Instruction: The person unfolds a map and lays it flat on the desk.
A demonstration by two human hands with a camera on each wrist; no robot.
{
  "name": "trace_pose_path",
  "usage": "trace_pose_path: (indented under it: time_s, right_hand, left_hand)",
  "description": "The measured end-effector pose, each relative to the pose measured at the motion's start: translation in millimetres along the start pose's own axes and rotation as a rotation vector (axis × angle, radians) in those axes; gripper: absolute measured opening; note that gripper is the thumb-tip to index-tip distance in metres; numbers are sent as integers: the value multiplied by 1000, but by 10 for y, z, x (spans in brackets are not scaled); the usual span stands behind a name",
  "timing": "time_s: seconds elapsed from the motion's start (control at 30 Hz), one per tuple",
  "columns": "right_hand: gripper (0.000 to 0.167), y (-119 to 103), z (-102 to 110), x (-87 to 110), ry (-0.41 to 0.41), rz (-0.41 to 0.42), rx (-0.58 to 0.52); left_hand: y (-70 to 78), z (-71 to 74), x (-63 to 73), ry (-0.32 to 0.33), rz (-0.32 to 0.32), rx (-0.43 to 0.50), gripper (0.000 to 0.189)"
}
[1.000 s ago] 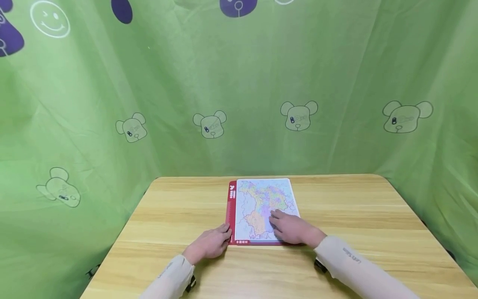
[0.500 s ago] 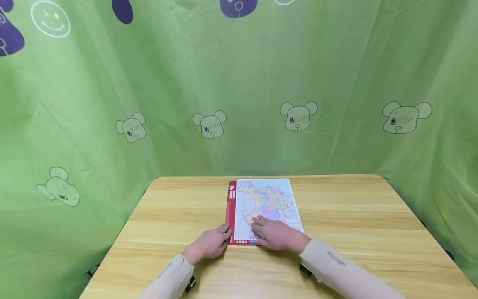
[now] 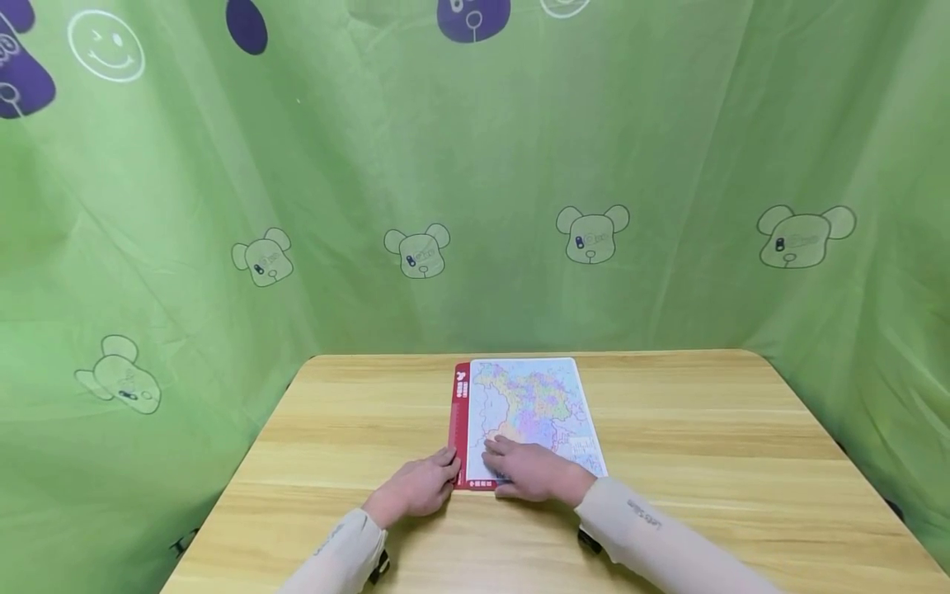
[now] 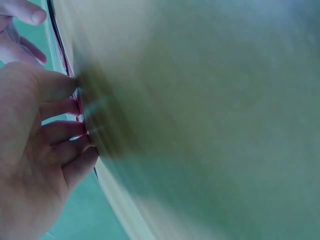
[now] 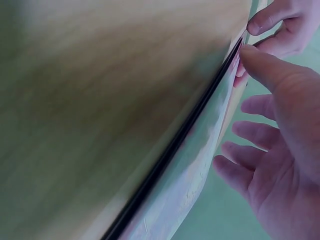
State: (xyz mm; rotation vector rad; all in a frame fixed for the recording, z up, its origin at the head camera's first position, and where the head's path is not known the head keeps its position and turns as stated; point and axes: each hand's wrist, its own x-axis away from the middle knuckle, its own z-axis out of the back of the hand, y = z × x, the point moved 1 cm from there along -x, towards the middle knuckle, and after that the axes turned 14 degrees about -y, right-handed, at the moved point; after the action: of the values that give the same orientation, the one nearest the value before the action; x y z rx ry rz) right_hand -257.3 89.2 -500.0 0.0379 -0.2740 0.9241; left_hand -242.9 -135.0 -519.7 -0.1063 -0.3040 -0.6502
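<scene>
A flat map board (image 3: 530, 404) lies on the table, a colourful map printed on it. Red runs along its left side and near edge. My left hand (image 3: 421, 485) rests at the near left corner, fingertips against the red strip. The left wrist view shows that hand (image 4: 45, 135) with thumb and fingers extended down to the table and the board's edge. Over the near part of the map is my right hand (image 3: 530, 470), fingers spread. In the right wrist view, its thumb (image 5: 270, 67) is at the board's dark edge and the other fingers hang over the map.
The light wooden table (image 3: 356, 396) extends on both sides of the board and towards me. A green curtain (image 3: 490, 165) with bear drawings hangs behind the table and at its sides.
My right hand has slid left along the near part of the map, uncovering its near right corner. The left hand and the board have stayed in place.
</scene>
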Motion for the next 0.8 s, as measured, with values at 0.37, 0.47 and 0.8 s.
trace_pose_path:
  time_s: [0.37,0.47,0.8]
  right_hand:
    - [60,-39,-9,-99,-13,-7,31]
    - [59,-41,-7,-129,-18,-9,40]
    - [56,-72,-32,-199,19,41,63]
  left_hand:
    - [-4,20,-3,5,3,0,46]
    - [-8,29,1,4,5,0,47]
    - [1,33,24,18,-12,-3,45]
